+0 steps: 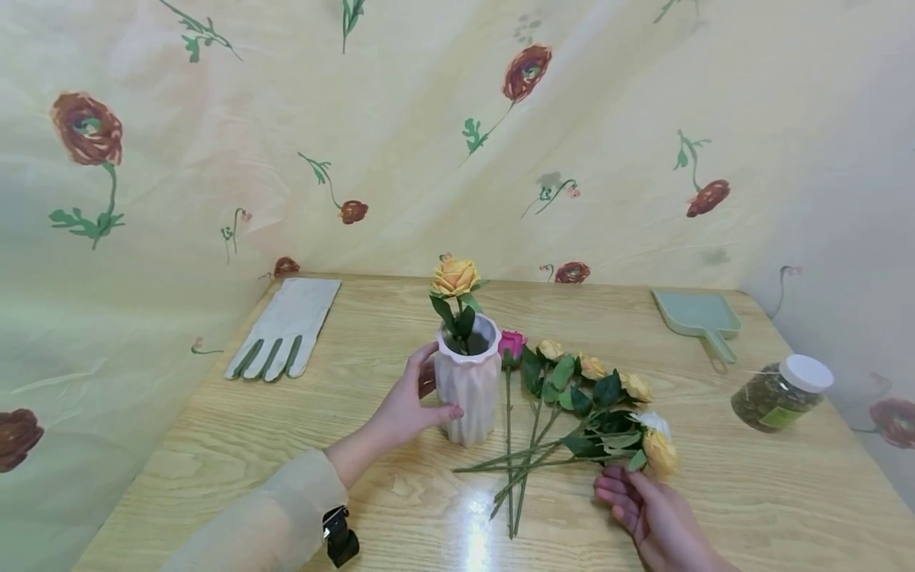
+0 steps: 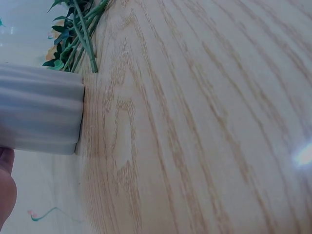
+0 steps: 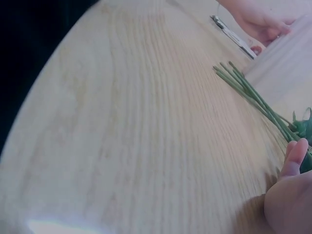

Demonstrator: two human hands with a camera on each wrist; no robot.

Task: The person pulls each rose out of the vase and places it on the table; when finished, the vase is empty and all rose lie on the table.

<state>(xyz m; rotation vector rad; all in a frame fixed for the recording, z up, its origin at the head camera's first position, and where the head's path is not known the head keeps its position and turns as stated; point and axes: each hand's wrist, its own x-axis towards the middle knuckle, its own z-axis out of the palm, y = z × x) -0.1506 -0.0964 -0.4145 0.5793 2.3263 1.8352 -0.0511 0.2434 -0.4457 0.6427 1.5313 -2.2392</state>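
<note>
In the head view my left hand (image 1: 411,401) grips a pale pink, ribbed vase (image 1: 468,397) from its left side, thumb across the front. The vase stands upright, with one yellow rose (image 1: 455,277) in it. The left wrist view shows the lower vase (image 2: 41,109) and part of that hand (image 2: 6,185). To the right lies a pile of flowers: a magenta rose (image 1: 511,344), several yellow roses (image 1: 661,453) and a white flower (image 1: 654,423). My right hand (image 1: 654,512) is at the front of the pile, fingers loosely bent beside the leaves; their contact is partly hidden.
A pale glove with green fingers (image 1: 289,326) lies at the back left. On the right are a green dustpan (image 1: 693,312) and a jar with a white lid (image 1: 779,395). Green stems (image 1: 509,461) cross just right of the vase on the wooden table (image 1: 236,445).
</note>
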